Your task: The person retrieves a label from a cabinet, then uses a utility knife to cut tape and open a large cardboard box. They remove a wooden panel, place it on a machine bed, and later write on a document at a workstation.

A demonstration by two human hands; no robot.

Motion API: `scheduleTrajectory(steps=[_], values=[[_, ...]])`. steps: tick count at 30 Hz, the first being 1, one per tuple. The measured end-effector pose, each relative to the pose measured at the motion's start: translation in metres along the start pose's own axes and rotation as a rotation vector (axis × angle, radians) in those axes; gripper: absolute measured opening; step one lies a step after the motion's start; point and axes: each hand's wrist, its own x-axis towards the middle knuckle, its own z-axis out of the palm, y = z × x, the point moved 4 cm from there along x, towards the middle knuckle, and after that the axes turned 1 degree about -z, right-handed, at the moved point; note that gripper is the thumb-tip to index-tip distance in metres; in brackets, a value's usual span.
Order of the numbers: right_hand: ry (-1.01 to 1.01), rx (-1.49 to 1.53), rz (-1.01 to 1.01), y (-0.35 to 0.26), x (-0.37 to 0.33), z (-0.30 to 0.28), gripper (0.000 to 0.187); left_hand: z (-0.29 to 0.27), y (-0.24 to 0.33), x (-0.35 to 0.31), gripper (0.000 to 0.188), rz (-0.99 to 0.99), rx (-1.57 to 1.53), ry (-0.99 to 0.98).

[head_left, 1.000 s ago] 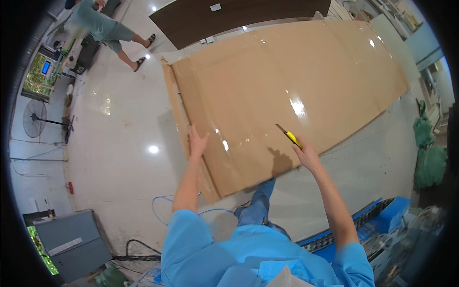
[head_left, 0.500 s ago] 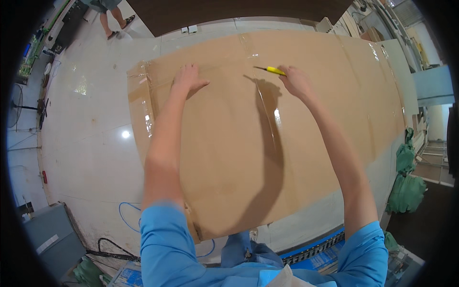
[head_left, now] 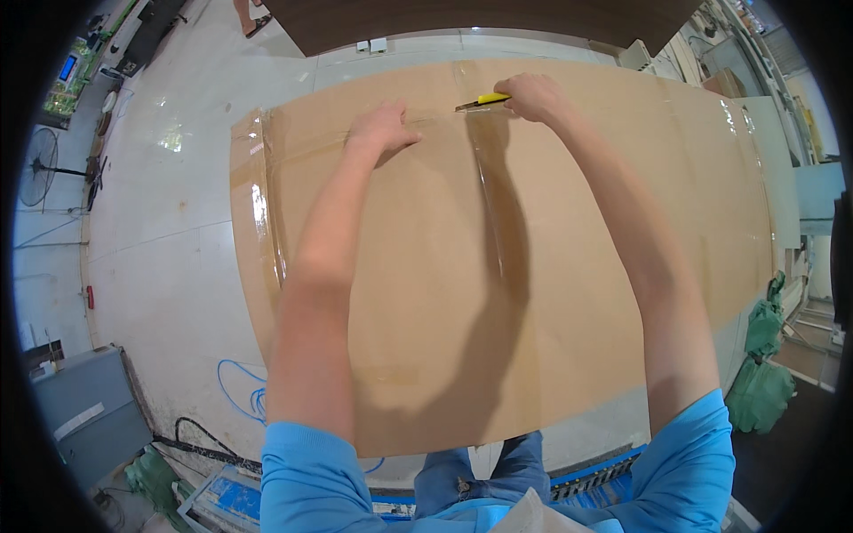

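Note:
A large flat cardboard package (head_left: 586, 293) lies in front of me, with strips of clear tape across it. My right hand (head_left: 531, 96) grips a yellow utility knife (head_left: 491, 99) near the far edge. The knife's blade points left, its tip at or just above the tape strip (head_left: 484, 178) that runs down the middle. To the left, my left hand (head_left: 384, 131) rests on the cardboard, fingers apart and holding nothing. More shiny tape (head_left: 259, 204) runs along the package's left end.
A dark brown panel (head_left: 480, 22) stands beyond the far edge. A grey metal box (head_left: 93, 413) is at lower left, near a blue cable (head_left: 240, 377). Green plastic bags (head_left: 762, 395) lie at right. At the far left is a fan (head_left: 40, 167). Another person's foot (head_left: 257, 24) shows at the top.
My right hand has moved farther away and slightly left, bringing the knife toward the far end of the middle tape. My left hand has shifted right across the cardboard.

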Motion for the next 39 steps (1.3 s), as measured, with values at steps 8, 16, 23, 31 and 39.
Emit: scheduleTrajectory(steps=[8, 16, 23, 31, 39], values=[[-0.009, -0.228, -0.191, 0.037, 0.019, -0.008, 0.024, -0.009, -0.006, 0.008, 0.047, -0.098, -0.174, -0.005], [0.292, 0.317, 0.091, 0.258, -0.152, -0.005, 0.031, -0.045, 0.053, -0.015, 0.058, -0.05, -0.421, -0.008], [0.41, 0.392, 0.361, 0.405, -0.242, 0.05, 0.028, -0.047, 0.178, -0.007, 0.053, -0.094, -0.127, 0.03], [0.456, 0.467, 0.521, 0.52, -0.154, 0.067, 0.032, 0.022, 0.281, 0.008, 0.05, -0.161, -0.336, 0.001], [0.255, -0.2, 0.235, 0.512, -0.106, 0.045, 0.019, -0.001, 0.307, 0.026, 0.054, 0.011, -0.047, 0.163]])
